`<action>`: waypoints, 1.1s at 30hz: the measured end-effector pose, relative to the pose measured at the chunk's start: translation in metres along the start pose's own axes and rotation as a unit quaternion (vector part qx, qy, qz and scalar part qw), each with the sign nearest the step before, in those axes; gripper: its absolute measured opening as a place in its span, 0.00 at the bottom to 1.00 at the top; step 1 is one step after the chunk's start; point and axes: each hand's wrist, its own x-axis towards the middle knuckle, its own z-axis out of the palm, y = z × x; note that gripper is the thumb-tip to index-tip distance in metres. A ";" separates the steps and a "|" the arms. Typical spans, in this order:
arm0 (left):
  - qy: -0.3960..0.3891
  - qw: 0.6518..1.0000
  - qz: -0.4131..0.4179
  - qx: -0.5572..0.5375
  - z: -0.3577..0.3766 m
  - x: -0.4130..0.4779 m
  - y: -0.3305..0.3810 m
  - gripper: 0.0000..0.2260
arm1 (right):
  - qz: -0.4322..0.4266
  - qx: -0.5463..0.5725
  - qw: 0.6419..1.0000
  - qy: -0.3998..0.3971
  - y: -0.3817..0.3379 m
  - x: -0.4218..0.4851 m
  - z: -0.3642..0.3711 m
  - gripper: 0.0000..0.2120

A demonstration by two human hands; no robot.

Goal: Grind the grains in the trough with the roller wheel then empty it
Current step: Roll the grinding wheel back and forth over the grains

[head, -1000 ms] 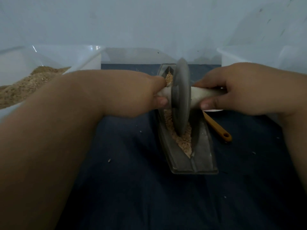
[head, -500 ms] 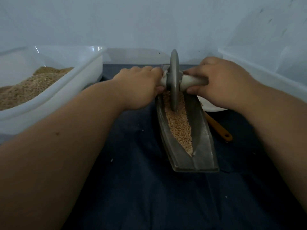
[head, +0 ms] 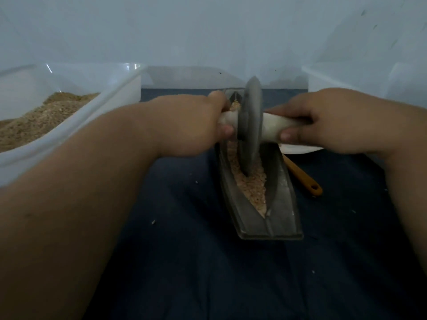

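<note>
Nearest us, a dark blue cloth (head: 184,262) carries the grey trough (head: 279,218), which points away from us. Pale grains (head: 254,190) lie along its groove. We see the roller wheel (head: 250,125) upright in those grains about midway along. Our left hand (head: 191,128) grips one end of its white axle and our right hand (head: 328,123) grips the other. Just right of the trough lies an orange handle (head: 305,179), with a white plate (head: 298,148) beyond it. Far left, a clear tub (head: 111,98) holds brown meal (head: 39,121).
</note>
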 end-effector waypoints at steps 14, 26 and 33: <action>0.030 0.993 -0.002 0.118 0.016 0.009 -0.013 0.16 | 0.017 -0.083 0.991 0.104 -0.006 0.016 0.022 0.13; -0.019 0.997 0.063 0.048 -0.009 -0.007 -0.026 0.20 | 0.032 -0.216 0.975 0.037 -0.029 -0.009 0.011 0.12; 0.128 0.979 -0.075 0.143 0.030 0.031 -0.020 0.05 | 0.090 -0.249 0.940 0.213 -0.009 0.034 0.038 0.16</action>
